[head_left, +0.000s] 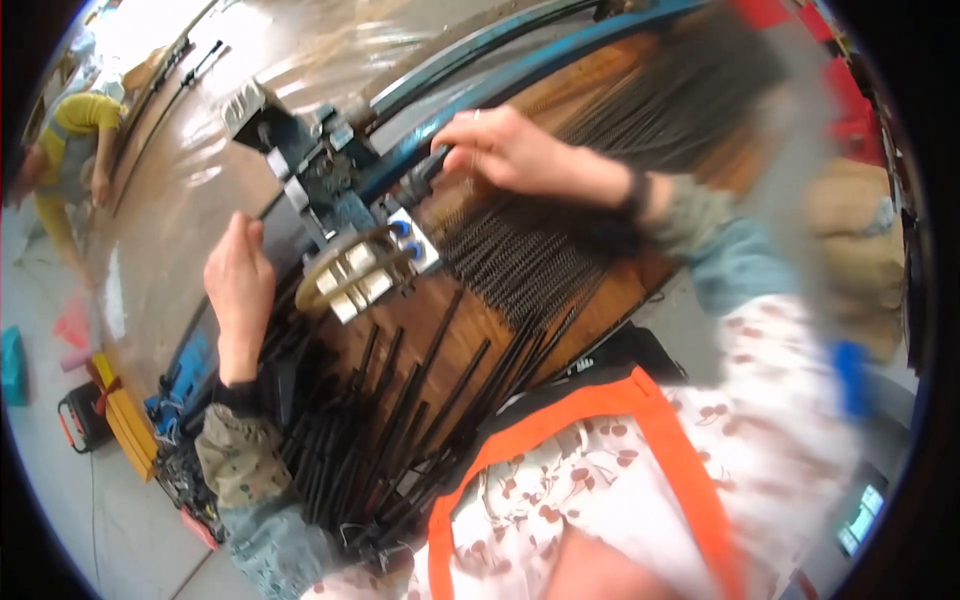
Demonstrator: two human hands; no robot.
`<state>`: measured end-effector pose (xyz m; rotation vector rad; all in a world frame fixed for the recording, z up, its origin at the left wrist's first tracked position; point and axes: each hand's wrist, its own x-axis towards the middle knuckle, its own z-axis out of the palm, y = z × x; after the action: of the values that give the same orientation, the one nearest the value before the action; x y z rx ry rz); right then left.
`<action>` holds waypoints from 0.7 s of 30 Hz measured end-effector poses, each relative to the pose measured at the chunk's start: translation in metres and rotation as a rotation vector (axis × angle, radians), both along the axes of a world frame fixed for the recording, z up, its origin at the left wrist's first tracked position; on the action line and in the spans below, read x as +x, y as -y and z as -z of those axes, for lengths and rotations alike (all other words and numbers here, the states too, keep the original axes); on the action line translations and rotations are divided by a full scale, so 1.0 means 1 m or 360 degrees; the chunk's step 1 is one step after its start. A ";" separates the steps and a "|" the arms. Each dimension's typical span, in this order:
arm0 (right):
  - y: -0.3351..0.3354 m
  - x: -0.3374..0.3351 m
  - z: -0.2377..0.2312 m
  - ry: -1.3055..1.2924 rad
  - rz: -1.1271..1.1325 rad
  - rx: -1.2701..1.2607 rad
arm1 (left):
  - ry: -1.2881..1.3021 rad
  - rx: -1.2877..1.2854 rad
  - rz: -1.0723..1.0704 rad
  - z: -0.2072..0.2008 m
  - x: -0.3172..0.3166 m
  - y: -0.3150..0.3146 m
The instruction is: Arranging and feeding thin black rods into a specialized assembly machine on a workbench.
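A metal bench machine (335,170) stands in the middle of the table, with a round brass-coloured disc (385,262) at its near end. A long blue rail (530,75) runs from it toward the upper right. My right hand (505,150) is curled beside the rail, above a dark cylinder on the machine; what its fingers hold, if anything, is hidden. Left of the disc, my left hand (240,280) is closed with the fingers turned in, and I cannot make out anything in it. Many dark twisted cords or chains (530,260) lie right of the machine.
Black rods or tubes (400,400) are heaped at the table's near edge. A person in a yellow top (75,150) works at the far left, near long dark rods (170,100). A yellow case or bar (128,425) is at lower left; red boxes (850,110) stand at right.
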<state>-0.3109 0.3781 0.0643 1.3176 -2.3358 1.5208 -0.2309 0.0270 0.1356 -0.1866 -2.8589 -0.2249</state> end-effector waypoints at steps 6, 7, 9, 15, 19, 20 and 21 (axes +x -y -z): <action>-0.028 -0.005 0.009 -0.0366 0.0303 0.1005 | -0.0649 -0.0550 0.0360 0.004 -0.014 0.050; -0.014 0.005 0.018 -0.0445 0.0239 0.0883 | -0.0607 -0.0560 0.0327 0.006 -0.014 0.088; 0.002 0.011 0.032 -0.0324 0.0080 0.0567 | -0.0511 -0.0714 0.0240 -0.005 -0.009 0.120; -0.031 0.017 -0.017 -0.0703 0.0220 0.0855 | -0.0113 -0.0588 -0.0213 -0.036 0.119 -0.025; -0.032 0.054 -0.053 -0.0153 -0.0019 0.0885 | 0.0232 0.0007 -0.0395 -0.002 0.228 -0.119; -0.033 0.064 -0.057 -0.0016 -0.0049 0.0935 | 0.0172 0.0086 -0.0467 0.017 0.237 -0.131; -0.032 0.073 -0.059 -0.0032 -0.0071 0.0936 | 0.0115 0.0164 -0.0541 0.033 0.242 -0.139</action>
<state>-0.2379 0.4105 0.1237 1.4726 -2.8793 0.8346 0.0107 0.1664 0.1025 0.3313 -2.8806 -0.3128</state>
